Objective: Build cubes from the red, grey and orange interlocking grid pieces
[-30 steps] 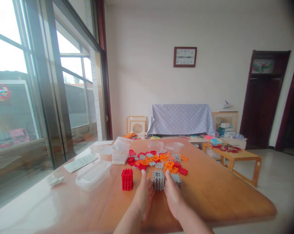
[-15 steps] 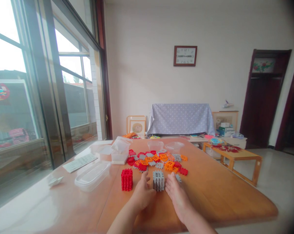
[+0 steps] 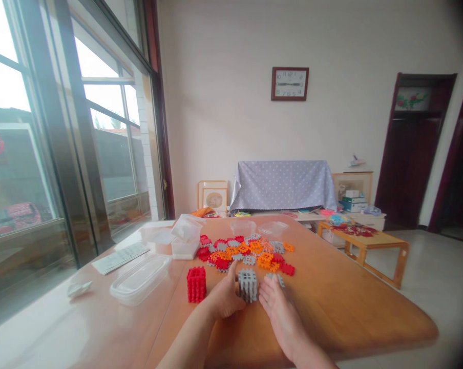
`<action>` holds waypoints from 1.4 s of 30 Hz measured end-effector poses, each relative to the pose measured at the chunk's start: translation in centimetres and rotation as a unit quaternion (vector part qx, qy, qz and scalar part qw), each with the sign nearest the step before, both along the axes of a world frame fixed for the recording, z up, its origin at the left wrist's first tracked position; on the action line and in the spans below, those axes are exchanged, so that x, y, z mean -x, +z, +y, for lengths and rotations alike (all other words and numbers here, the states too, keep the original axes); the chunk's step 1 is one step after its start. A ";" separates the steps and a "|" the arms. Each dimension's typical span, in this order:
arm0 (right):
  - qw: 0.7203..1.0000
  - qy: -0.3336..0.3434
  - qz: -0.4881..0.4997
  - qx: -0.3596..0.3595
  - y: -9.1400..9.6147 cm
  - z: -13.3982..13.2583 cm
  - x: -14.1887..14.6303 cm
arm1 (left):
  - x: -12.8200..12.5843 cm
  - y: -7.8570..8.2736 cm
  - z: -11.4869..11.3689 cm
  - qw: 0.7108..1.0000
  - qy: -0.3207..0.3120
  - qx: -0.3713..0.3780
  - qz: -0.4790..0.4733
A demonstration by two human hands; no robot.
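The person's two bare hands rest on the wooden counter (image 3: 331, 307) on either side of a small grey cube (image 3: 248, 285) built from interlocking plastic tiles. The left hand (image 3: 224, 297) is curled loosely against the cube's left face, thumb side up and index finger stretched past it toward the loose tiles; it touches the cube but whether it grips it I cannot tell. The right hand (image 3: 279, 307) lies flat and open, palm down, just to the right of the cube, its fingertips at a flat grey tile (image 3: 278, 279) lying on the wood. The cube stands upright near the front middle of the counter. A red cube (image 3: 196, 284) of the same sort stands to its left, apart from the hand. Behind both spreads a heap of red, orange and grey tiles (image 3: 250, 251). Further left are a clear plastic box (image 3: 185, 241) with its lid up and a clear lid (image 3: 139, 279) lying flat.
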State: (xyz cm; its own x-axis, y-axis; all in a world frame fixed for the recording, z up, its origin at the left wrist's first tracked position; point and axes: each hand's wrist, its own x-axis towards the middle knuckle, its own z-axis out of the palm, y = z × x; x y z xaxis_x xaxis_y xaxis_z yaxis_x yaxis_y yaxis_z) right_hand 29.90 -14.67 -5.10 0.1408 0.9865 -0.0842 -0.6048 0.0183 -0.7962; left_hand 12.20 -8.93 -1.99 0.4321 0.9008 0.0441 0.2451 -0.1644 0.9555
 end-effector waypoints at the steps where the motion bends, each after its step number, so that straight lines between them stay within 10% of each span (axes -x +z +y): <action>1: 1.000 0.001 0.000 0.000 0.0 0.0 0.0 | 0.0 -0.1 0.2 1.000 -0.002 -0.003 0.018; 42: 0.993 -0.067 -0.092 -0.021 0.4 -1.0 1.2 | 0.6 -1.6 -0.3 0.998 0.055 0.011 -0.027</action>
